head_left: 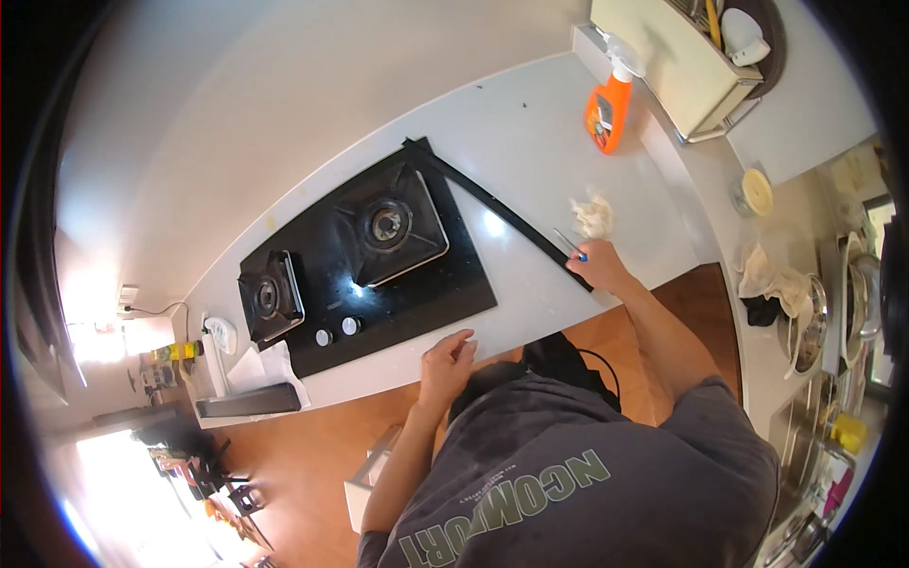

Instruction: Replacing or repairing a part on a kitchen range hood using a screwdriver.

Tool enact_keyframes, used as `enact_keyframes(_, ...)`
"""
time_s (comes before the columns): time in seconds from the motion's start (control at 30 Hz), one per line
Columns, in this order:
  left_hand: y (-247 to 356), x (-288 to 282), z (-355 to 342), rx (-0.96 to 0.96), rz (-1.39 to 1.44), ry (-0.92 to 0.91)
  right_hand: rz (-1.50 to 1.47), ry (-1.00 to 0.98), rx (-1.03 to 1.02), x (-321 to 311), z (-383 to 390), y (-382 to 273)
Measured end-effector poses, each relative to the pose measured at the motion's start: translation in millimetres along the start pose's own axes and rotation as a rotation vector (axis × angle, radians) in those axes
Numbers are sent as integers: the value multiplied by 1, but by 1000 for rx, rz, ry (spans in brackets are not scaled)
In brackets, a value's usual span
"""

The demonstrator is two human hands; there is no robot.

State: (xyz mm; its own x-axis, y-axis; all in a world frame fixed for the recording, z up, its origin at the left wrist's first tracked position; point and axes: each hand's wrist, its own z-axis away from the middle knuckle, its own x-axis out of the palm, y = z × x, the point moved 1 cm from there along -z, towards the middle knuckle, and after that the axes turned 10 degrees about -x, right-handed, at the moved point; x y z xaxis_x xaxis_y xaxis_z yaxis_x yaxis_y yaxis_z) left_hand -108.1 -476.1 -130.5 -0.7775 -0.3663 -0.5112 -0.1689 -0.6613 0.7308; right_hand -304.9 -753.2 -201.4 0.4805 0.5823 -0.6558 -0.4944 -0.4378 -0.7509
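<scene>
My right hand (pixel 602 269) is closed around a thin tool with a metal shaft and a bit of blue (pixel 582 257) at the grip; its exact kind is too small to tell. The same hand lies over the near end of a long black strip (pixel 502 210), which slants across the white counter from the back right corner of the black gas cooktop (pixel 398 308). Whether the fingers also grip the strip is hidden. At the counter's front edge, just off the cooktop, my left hand (pixel 447 365) has loosely bent fingers with nothing visible in them.
A crumpled pale cloth or tissue (pixel 594 217) lies past my right hand. An orange spray bottle (pixel 608 109) stands farther back, beside a cream rack (pixel 696 71). Left of the cooktop sit white paper (pixel 275 367) and a dark tray-like piece (pixel 248 401). A sink area lines the right.
</scene>
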Motion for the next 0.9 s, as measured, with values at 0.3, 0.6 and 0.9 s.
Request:
enact_keyframes(0.3,54,25,-25,-142,339,-282,-626,-186,236,-27,45,-50)
enact_keyframes(0.6,103,-22,-63,-233,751,-179,-204,-54,-442,-27,62,-78)
enact_keyframes(0.9,95,-104,-66,-157,910,-132,-449,373,-181,-15,48,-84)
